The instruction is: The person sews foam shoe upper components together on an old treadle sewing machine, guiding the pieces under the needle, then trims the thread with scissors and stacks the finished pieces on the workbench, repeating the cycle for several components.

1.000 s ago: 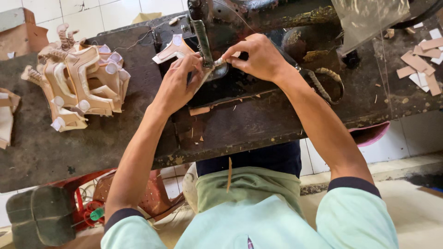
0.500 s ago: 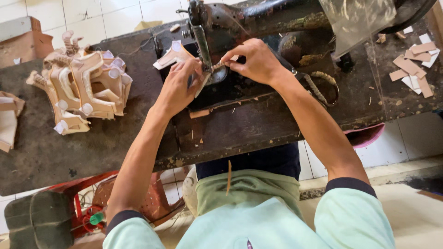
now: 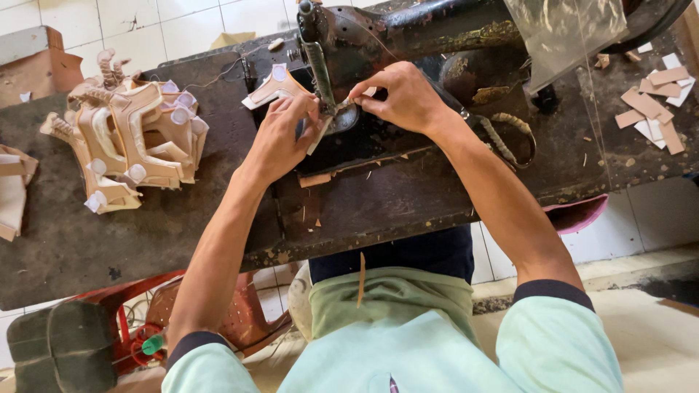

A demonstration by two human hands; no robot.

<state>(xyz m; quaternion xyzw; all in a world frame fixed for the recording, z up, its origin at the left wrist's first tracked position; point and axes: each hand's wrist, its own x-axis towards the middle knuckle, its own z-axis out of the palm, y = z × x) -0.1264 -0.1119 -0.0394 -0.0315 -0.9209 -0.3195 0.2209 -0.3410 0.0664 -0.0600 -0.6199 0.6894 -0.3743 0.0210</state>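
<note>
Head view, machine: you are sitting at an old black cast-iron sewing machine [image 3: 408, 36] standing on a dark, worn wooden surface [image 3: 145, 240].
Head view, workpiece: a tan cut leather piece with white paper tabs [image 3: 277, 86] is lying on the machine bed, just left of the needle bar [image 3: 318, 62] and running under it.
Left hand: your left hand [image 3: 280, 135] is resting on the tan piece, fingers spread and pressing it flat against the bed, not closed around it.
Right hand: your right hand [image 3: 404, 94] is pinching together at the fingertips on something small right at the needle; whether it is thread or the piece's edge, the picture is not showing.
Handling: the piece is looking light, thin and flexible, so it is likely bending if lifted by one end; pressing it flat near the needle and gripping the plain leather edge, not the paper tabs, is seeming the safer hold.
Around you: a heap of matching tan cut pieces [image 3: 131, 138] is sitting well to the left, and small flat tan scraps [image 3: 652, 109] are lying at the far right.
Below: a red plastic stool [image 3: 218, 313] is showing under the surface.
</note>
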